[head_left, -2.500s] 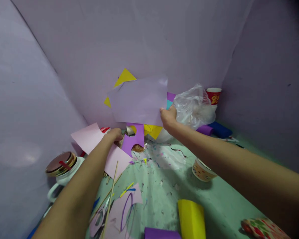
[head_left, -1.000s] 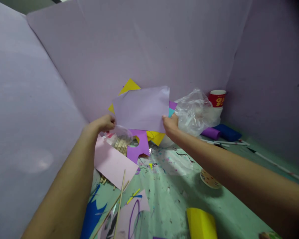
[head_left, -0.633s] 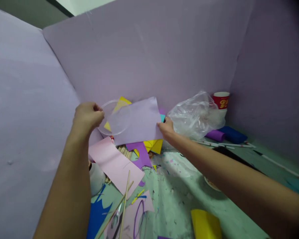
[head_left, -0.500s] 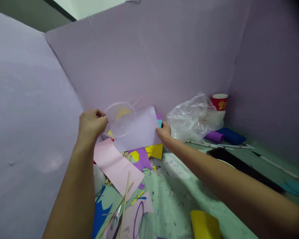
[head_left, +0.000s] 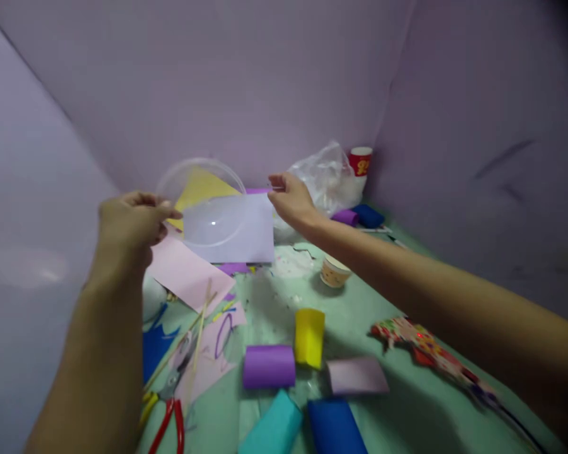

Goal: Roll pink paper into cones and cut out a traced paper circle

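Note:
My left hand (head_left: 131, 221) is closed in a pinch on the rim of a round clear plastic lid (head_left: 203, 202), held up above the table. My right hand (head_left: 291, 198) pinches the upper right corner of a pale lilac paper sheet (head_left: 248, 233), which hangs behind the lid. Both are lifted over a heap of coloured paper: a yellow sheet (head_left: 199, 187) behind the lid and a pink sheet (head_left: 185, 272) below it.
Lilac screens wall in the green table (head_left: 397, 391). On it lie rolls of paper in purple (head_left: 269, 366), yellow (head_left: 309, 336), teal (head_left: 272, 429) and blue (head_left: 335, 427), a small paper cup (head_left: 334, 272), a plastic bag (head_left: 324, 176), a red cup (head_left: 360, 161), red-handled pliers (head_left: 170, 421) and wooden sticks (head_left: 196, 334).
My left hand left the paper heap, picked up the clear lid and raised it in front of the lilac sheet. Both hands drew nearer to me and the view tipped down to show the rolls.

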Available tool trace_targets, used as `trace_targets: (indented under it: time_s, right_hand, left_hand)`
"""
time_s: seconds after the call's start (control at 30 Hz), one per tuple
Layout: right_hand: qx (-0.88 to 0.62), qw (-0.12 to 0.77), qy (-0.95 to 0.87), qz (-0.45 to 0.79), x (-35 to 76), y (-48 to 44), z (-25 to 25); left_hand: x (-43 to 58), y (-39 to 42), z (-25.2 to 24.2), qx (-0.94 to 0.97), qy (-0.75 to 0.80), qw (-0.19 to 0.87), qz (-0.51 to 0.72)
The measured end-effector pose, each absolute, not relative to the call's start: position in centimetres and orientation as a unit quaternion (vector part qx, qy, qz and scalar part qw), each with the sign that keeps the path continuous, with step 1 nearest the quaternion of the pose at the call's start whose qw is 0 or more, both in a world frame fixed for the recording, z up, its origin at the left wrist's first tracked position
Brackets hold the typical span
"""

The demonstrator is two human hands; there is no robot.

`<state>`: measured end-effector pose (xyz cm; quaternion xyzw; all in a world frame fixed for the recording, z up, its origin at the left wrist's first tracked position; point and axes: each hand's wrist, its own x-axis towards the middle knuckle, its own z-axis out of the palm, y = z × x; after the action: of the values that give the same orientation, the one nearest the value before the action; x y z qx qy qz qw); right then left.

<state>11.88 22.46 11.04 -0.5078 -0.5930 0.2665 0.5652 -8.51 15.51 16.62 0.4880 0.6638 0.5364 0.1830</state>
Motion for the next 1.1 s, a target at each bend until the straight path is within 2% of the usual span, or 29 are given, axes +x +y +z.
trace_targets:
  time_s: [0.07,0.2,0.3,0.4,0.47,0.6,0.67,0.8,0.93,1.1]
  right_hand:
    - [-0.494,0.556,-0.6,0.294,13.5,18.8,12.0]
    - [-0.463,0.491,-0.572,0.466,17.5,10.4,12.2]
    - [-0.452,0.462,-0.555,0.523,19.7,4.9,10.8]
    - [-0.493,0.445,-0.544,0.513,20.6,0.9,8.7]
    - [-0.529,0.428,-0.547,0.487,20.7,-0.7,7.1]
    - [-0.595,0.388,-0.546,0.444,20.7,-1.8,4.5]
    - [-0.62,0.378,-0.562,0.397,20.7,-1.5,3.8]
    - [-0.646,0.344,-0.599,0.324,20.6,-0.5,3.5]
    - [-0.654,0.304,-0.613,0.322,20.7,0.4,2.9]
    - [-0.64,0.294,-0.637,0.313,20.6,0.8,2.7]
  left_hand:
    - [-8.0,13.0,15.9,0.488,0.632,0.254,0.546]
    - [-6.8,6.6,12.7,0.455,0.619,0.432,0.473]
    - [-5.4,2.1,9.5,0.41,0.62,0.502,0.442]
    - [-4.0,-1.0,7.1,0.394,0.636,0.525,0.405]
    - [-3.4,-2.2,6.2,0.431,0.663,0.488,0.369]
    - [-2.8,-2.6,5.7,0.548,0.739,0.286,0.267]
    - [-2.9,-2.1,5.6,0.574,0.757,0.224,0.218]
    - [-3.0,-0.9,4.8,0.575,0.771,0.208,0.178]
    - [-3.0,-0.5,4.0,0.585,0.774,0.193,0.148]
    - [-2.6,-0.7,4.5,0.591,0.78,0.168,0.121]
